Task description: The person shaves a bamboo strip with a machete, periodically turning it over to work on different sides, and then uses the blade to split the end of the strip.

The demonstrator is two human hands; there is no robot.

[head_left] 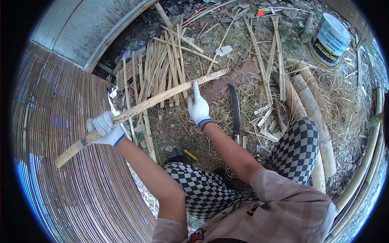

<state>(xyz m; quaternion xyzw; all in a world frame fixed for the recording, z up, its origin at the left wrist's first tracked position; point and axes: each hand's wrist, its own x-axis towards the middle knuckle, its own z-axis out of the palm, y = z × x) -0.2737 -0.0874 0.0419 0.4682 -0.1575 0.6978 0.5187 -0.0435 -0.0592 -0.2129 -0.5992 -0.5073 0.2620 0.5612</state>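
In a white glove with a blue cuff, my left hand (106, 128) is closed around a long split bamboo strip (152, 101) near its lower left end. The strip slants up to the right across my view, pale with dark spots. My right hand (198, 107), gloved the same way, is below the strip's upper part. One finger stretches up and its tip touches the strip; the other fingers look curled and are partly hidden. A machete (235, 107) with a dark curved blade lies on the ground right of my right hand.
Cut bamboo strips (162, 69) lie in a pile ahead. Thick bamboo poles (314, 105) are beside my right knee, with a paint bucket (331, 39) beyond. A slatted bamboo panel (77, 162) stands on the left. A yellow tool (190, 154) lies near my legs among shavings.
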